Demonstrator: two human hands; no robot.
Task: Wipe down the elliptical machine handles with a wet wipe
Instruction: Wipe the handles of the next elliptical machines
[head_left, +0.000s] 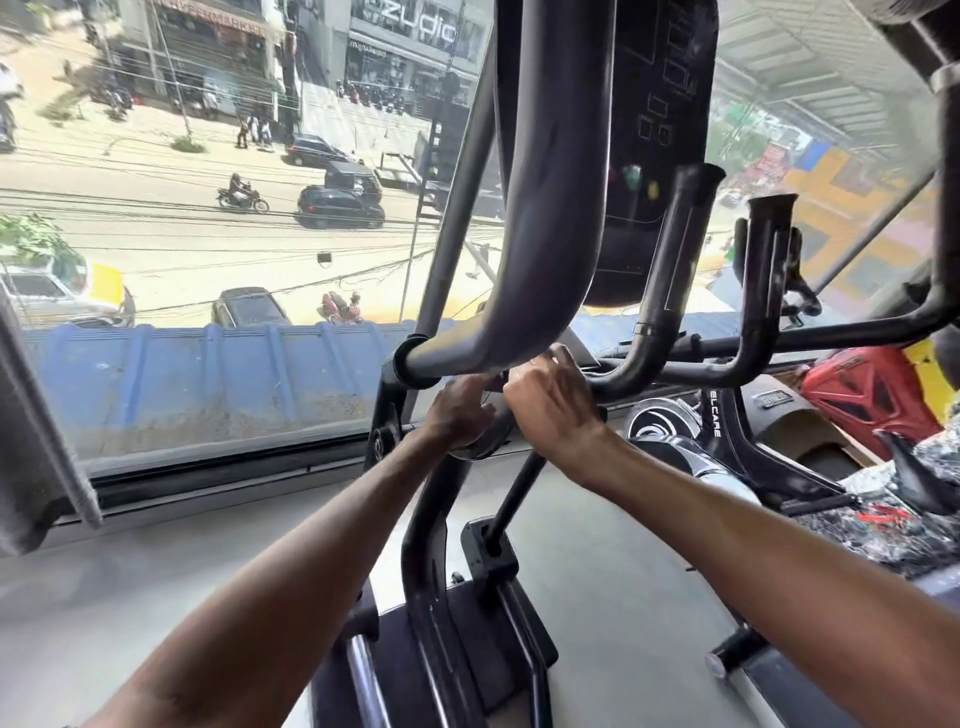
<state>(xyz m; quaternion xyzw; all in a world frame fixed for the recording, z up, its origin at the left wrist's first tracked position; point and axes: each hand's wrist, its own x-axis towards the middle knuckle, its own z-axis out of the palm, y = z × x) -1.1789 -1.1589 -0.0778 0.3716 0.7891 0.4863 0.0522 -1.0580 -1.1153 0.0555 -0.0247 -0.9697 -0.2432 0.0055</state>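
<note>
A wide window (208, 260) fills the left and far side of the view, with a street, cars and motorbikes below and a blue corrugated roof (197, 374) just outside the glass. In front of it stands the elliptical machine (447, 561), its dark frame rising from the grey floor (613, 571) to a black console (654, 145) overhead. A thick curved handle (545, 218) sweeps down from the top and bends left into a collar on the frame; two thinner upright grips (675, 260) stand to its right. Both bare forearms reach up from the bottom edge to the spot just under that bend. The left hand (460, 413) is curled, fingers together, against a shiny metal part below the handle. The right hand (553, 405) is closed just beside it, fingers folded around something I cannot make out; no wet wipe can be made out in either hand.
</note>
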